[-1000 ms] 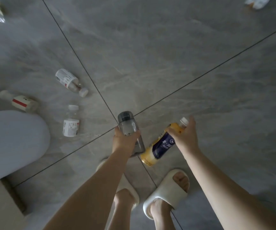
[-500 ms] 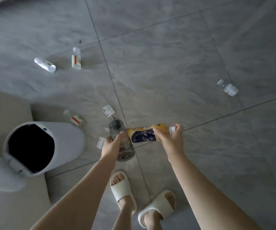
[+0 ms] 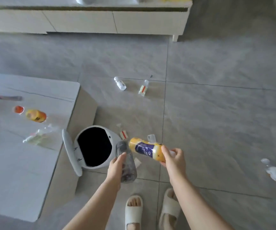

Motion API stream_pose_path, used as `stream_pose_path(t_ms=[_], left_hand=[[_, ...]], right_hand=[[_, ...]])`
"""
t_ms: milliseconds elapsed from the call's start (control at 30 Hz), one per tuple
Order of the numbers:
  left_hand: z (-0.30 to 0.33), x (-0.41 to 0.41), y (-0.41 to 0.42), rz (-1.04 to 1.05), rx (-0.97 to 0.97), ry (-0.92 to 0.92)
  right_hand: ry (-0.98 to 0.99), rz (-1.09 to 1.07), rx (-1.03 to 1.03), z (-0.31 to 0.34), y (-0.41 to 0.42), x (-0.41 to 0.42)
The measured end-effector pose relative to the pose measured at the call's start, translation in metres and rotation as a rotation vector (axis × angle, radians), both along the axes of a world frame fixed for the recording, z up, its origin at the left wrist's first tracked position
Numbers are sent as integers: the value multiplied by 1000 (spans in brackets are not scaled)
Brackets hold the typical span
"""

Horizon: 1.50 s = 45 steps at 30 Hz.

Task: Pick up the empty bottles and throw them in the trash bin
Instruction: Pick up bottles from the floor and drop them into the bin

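Left hand (image 3: 115,167) wrapped around smoky grey bottle (image 3: 128,165), dark cap end up toward bin, base end toward wrist; fingers closed on body. Right hand (image 3: 173,157) clamped on neck end of yellow bottle (image 3: 144,149) with dark blue label, held roughly level, base pointing left toward the bin, near the grey bottle's cap. White trash bin (image 3: 114,138) on floor just left of both hands, lid (image 3: 71,153) flipped open to left, black opening facing up; neither bottle inside, both just beside the rim on its right. On grey tile floor (image 3: 216,122): two small clear bottles lying down farther off, white-capped bottle (image 3: 120,83) and red-striped bottle (image 3: 143,88) near each other; crumpled white bottle (image 3: 273,170) well apart on right; red-and-white labelled bottle (image 3: 123,134) touching or just behind bin rim, partly hidden; clear piece (image 3: 151,138) behind yellow bottle, too blurred to tell. Low pale table (image 3: 17,163) at left, bearing orange-yellow bottle (image 3: 36,115), orange cup (image 3: 18,109), clear plastic bottle (image 3: 39,136) lying down. Feet in pale slippers (image 3: 134,211) at bottom. Long low cabinet (image 3: 100,20) across top
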<state>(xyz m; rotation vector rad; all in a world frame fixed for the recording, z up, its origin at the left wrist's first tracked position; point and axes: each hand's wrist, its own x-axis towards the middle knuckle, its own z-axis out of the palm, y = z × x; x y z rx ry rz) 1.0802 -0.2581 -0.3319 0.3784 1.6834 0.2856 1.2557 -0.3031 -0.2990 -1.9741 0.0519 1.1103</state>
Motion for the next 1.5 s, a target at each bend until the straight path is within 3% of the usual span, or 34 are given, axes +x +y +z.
stream_pose_path(t_ms=[367, 700, 1033, 1233, 1500], left_hand=[[-9, -38, 38, 445, -28, -12], [-50, -82, 49, 676, 12, -24], [-139, -129, 74, 597, -26, 57], [-126, -129, 93, 485, 61, 85], [-133, -128, 87, 387, 2, 112]], right_hand=[[251, 453, -19, -30, 90, -53], [277, 1046, -115, -67, 126, -101], [22, 1286, -226, -130, 172, -162], [23, 1366, -203, -163, 176, -187], [21, 1296, -222, -174, 162, -177]])
